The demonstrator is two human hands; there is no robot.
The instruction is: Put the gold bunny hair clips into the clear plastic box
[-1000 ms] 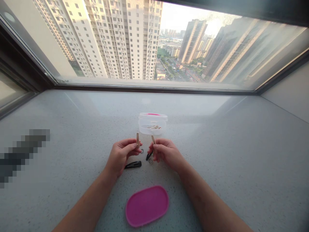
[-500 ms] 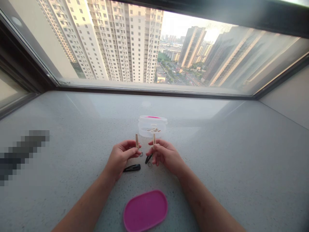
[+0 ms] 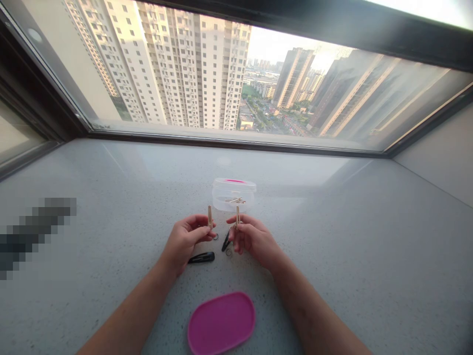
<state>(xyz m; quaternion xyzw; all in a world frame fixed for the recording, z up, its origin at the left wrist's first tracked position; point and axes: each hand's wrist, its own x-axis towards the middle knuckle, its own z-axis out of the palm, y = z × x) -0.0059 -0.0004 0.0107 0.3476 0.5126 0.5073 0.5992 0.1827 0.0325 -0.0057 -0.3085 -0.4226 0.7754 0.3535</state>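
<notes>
Between the thumb and fingers of my left hand [image 3: 187,240] a gold hair clip [image 3: 210,216] is pinched upright. My right hand [image 3: 254,239] pinches another slim gold hair clip [image 3: 237,215], also pointing up. The two clips are a short way apart. Beneath my left hand lies a black snap hair clip [image 3: 202,257]. A second black clip [image 3: 225,241] is partly hidden by my right fingers. Small dark rings, one a thin ring [image 3: 228,252], lie between the hands. Just beyond stands a clear plastic box [image 3: 218,196] with several gold clips [image 3: 236,200] inside.
A pink oval tray or lid [image 3: 221,323] lies on the speckled white sill [image 3: 351,236] between my forearms. Behind the box runs the dark window frame [image 3: 229,143]. A blurred-out dark patch [image 3: 33,236] is at the left.
The gold clip in my right hand has turned slightly, and the right fingers have curled in a little. My left hand keeps its pinch. The camera view has shifted slightly.
</notes>
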